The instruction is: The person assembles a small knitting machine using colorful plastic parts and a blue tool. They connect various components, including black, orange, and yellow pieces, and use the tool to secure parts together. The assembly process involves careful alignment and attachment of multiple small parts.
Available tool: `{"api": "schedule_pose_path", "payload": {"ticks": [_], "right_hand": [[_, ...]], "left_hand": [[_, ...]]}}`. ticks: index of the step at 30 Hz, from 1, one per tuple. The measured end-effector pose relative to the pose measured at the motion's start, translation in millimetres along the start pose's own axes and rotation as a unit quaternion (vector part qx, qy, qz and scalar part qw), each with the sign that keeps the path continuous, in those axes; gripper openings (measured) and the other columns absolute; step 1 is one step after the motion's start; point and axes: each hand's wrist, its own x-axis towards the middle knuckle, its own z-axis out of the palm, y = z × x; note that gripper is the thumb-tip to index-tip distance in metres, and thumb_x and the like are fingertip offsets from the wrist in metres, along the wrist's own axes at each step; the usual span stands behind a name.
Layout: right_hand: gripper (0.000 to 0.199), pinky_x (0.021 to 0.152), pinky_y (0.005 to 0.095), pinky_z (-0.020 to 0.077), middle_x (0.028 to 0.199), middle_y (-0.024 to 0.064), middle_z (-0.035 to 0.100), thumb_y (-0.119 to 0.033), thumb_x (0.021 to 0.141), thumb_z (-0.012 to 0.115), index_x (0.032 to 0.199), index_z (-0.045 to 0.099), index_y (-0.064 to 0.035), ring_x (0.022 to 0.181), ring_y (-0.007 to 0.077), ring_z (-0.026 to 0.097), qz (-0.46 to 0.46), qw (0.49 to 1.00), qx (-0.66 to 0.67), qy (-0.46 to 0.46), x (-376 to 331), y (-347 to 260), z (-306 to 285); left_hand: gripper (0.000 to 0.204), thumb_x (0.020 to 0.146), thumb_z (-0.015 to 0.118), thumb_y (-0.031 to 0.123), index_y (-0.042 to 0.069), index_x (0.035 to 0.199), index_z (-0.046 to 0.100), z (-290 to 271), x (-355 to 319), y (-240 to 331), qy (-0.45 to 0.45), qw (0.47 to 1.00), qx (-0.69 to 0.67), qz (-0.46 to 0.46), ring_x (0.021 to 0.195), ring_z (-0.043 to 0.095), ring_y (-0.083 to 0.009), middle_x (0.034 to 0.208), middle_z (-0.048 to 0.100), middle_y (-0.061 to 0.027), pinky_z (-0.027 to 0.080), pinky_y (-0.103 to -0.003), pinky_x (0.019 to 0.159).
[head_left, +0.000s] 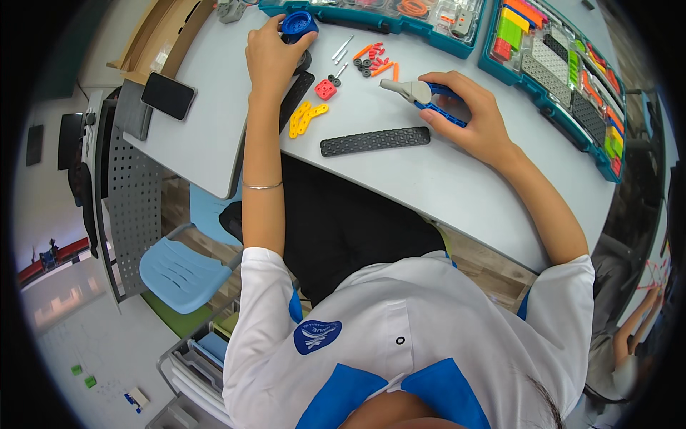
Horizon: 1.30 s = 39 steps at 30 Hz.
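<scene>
My left hand (271, 61) is closed on a round blue wheel hub (299, 24) at the far side of the table. A dark rounded part (304, 63) lies by its wrist. In my right hand (471, 114) are plastic pliers (409, 91) with grey jaws and blue handles, the jaws pointing left. Between the hands lie a red block (326, 89), yellow angled beams (306, 119), grey axles (341, 50), and several orange and red pegs (380, 63) among small dark rings. A black track strip (375, 141) sits nearer me; another black strip (295, 96) is partly behind my left forearm.
Teal cases of sorted building parts stand at the back (429, 44) and right (547, 104). A phone (168, 96) and an open cardboard box (161, 36) are on the left. Blue chairs (182, 275) stand below the table's left side. Another person's arm (634, 325) shows at far right.
</scene>
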Motion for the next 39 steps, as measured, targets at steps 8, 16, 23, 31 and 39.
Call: {"api": "schedule_pose_path", "payload": {"ticks": [8, 16, 23, 31, 39], "right_hand": [[0.043, 0.078, 0.0297, 0.0527, 0.104, 0.0104, 0.066, -0.027, 0.086, 0.077, 0.119, 0.064, -0.0023, 0.092, 0.0199, 0.064, -0.002, 1.0, -0.002, 0.002, 1.9, 5.2, -0.7], [0.044, 0.079, 0.0298, 0.0525, 0.105, 0.0115, 0.066, -0.026, 0.086, 0.077, 0.12, 0.064, -0.0018, 0.09, 0.02, 0.064, 0.006, 1.0, 0.004, -0.004, 2.9, 2.6, -2.0], [0.043, 0.079, 0.0294, 0.0519, 0.104, 0.0116, 0.066, -0.027, 0.086, 0.076, 0.119, 0.064, -0.0015, 0.088, 0.0202, 0.063, 0.006, 1.0, 0.005, -0.005, 2.7, 3.4, -2.3], [0.043, 0.079, 0.0294, 0.0519, 0.104, 0.0111, 0.066, -0.026, 0.085, 0.077, 0.12, 0.064, -0.0027, 0.088, 0.0196, 0.063, 0.012, 1.0, 0.002, -0.003, 1.9, 1.4, -2.6], [0.044, 0.08, 0.0294, 0.0519, 0.105, 0.0106, 0.067, -0.026, 0.085, 0.077, 0.12, 0.065, -0.003, 0.089, 0.0186, 0.063, 0.017, 1.0, 0.006, -0.004, 1.8, 0.8, -2.9]], "left_hand": [[0.069, 0.072, 0.086, 0.048, 0.002, 0.121, 0.069, -27.9, -13.9, 11.0, 0.018, 0.997, -0.073, -0.026, 0.115, 0.055, -0.0287, 0.115, 0.067, -0.0171, 0.051, -0.043, 0.09], [0.055, 0.077, 0.081, 0.047, 0.001, 0.106, 0.077, -36.3, -37.9, 10.7, -0.005, 1.0, 0.022, 0.001, 0.125, 0.045, -0.0321, 0.124, 0.063, -0.017, 0.046, -0.047, 0.096], [0.04, 0.082, 0.078, 0.042, 0.007, 0.102, 0.078, -37.4, -44.1, 9.6, 0.076, 0.997, 0.015, 0.003, 0.122, 0.045, -0.0332, 0.123, 0.063, -0.0155, 0.039, -0.045, 0.103], [0.022, 0.081, 0.081, 0.028, 0.015, 0.099, 0.08, -101.4, -127.5, 31.0, 0.056, 0.987, -0.011, -0.15, 0.116, 0.05, -0.0264, 0.119, 0.065, -0.0061, 0.041, -0.039, 0.1], [0.031, 0.082, 0.08, 0.033, 0.018, 0.109, 0.078, -85.3, -161.6, 39.3, 0.084, 0.975, 0.104, -0.179, 0.116, 0.046, -0.0246, 0.126, 0.059, -0.0011, 0.038, -0.042, 0.104]]}}
